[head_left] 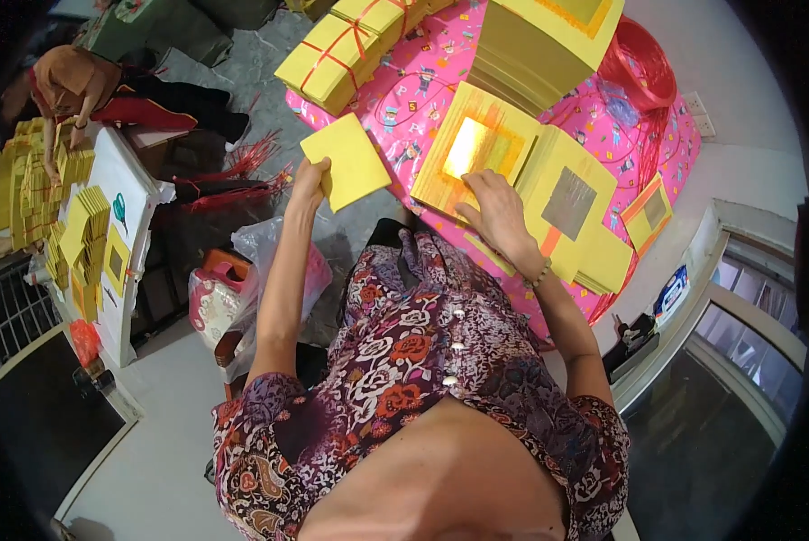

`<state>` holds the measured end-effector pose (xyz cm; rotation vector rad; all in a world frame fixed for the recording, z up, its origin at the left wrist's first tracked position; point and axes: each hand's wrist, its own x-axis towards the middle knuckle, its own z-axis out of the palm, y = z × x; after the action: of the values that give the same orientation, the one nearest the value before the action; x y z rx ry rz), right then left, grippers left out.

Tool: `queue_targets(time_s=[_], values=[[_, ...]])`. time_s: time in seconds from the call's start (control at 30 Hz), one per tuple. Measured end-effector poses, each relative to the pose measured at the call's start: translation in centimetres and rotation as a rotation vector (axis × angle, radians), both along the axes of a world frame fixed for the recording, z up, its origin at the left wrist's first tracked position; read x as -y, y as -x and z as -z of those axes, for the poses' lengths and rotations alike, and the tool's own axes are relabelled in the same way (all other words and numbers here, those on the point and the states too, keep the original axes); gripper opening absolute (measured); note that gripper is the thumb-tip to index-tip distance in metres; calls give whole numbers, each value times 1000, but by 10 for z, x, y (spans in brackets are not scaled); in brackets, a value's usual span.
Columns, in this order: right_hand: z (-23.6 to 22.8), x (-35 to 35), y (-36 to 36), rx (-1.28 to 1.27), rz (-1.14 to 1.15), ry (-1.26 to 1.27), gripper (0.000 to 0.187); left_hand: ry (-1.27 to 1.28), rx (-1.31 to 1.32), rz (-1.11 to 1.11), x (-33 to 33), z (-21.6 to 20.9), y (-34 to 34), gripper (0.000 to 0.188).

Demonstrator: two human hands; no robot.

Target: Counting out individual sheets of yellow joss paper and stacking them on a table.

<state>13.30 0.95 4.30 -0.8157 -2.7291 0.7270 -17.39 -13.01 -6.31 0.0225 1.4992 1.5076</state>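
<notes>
My left hand (310,183) grips one edge of a square of yellow paper (348,164), held out left of the pink table; whether it is one sheet or a thin stack I cannot tell. On the table, my right hand (498,215) rests with its fingers on the near edge of a stack of yellow paper with a shiny gold foil square (473,149). The thumb lies apart from the fingers. Just right of that hand is a yellow stack with a grey-silver square (568,206).
A pink patterned cloth (411,113) covers the table. Toward its back stand red-tied yellow bundles (332,54), a tall yellow stack (521,68) and a red basket (648,68). At left, another person (75,77) handles yellow stacks beside a white table (120,270) with green scissors (119,207).
</notes>
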Motion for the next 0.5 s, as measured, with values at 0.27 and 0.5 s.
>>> queue_targets(time_s=[0.27,0.5], values=[[16,11,-16,116,3,-41,48,-55,-2,-125,-58,86,-10,41],[22,1,-25,72,-53,91,22,125,-363,46,-72,100,-14,34]])
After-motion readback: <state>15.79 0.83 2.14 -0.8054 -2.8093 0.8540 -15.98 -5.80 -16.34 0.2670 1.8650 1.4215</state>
